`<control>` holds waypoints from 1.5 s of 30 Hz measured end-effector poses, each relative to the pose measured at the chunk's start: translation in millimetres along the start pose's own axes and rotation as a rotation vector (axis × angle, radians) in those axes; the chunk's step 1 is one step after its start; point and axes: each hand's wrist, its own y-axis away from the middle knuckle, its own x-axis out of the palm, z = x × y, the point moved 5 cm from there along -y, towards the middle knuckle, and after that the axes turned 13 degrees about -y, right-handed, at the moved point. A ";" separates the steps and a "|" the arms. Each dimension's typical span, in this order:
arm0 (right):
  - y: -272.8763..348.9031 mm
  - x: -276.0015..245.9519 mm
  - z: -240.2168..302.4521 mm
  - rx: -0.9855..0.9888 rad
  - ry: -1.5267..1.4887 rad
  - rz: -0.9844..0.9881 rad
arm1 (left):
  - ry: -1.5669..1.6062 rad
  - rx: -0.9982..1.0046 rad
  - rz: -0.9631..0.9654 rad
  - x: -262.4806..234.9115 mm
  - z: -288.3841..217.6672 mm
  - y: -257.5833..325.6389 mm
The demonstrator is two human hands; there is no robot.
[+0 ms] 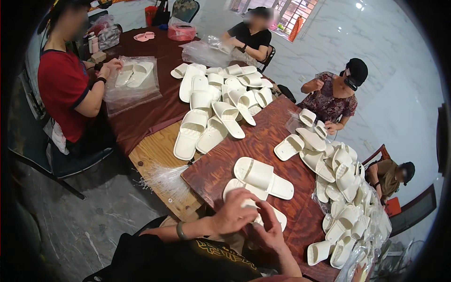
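Two white slippers lie side by side on the reddish-brown wooden table in front of me. The farther slipper [253, 173] shows whole, its sole up against the nearer one. My left hand [235, 212] and my right hand [269, 229] meet above the nearer slipper [281, 217] and cover much of it. Fingers of both hands are bent and drawn together at the tips. Whatever they pinch is too small or too hidden to make out. A bracelet circles my left wrist.
A bundle of thin clear plastic strands [168, 181] lies at the table's left edge. Slippers are heaped at the far side [202, 101] and along the right [345, 181]. One person at left handles a bagged pair [135, 74]; several others sit around the tables.
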 end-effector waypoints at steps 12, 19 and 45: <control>64.3 -9.6 -28.5 0.538 -0.261 -0.219 | 0.480 -0.018 0.195 28.6 -7.3 16.7; 50.6 3.1 -4.8 0.082 -0.083 -0.163 | 0.746 -0.030 0.337 32.9 -14.9 8.1; -2.0 -58.8 -20.5 -0.177 1.020 -0.109 | -0.186 -0.094 0.432 37.8 102.0 21.9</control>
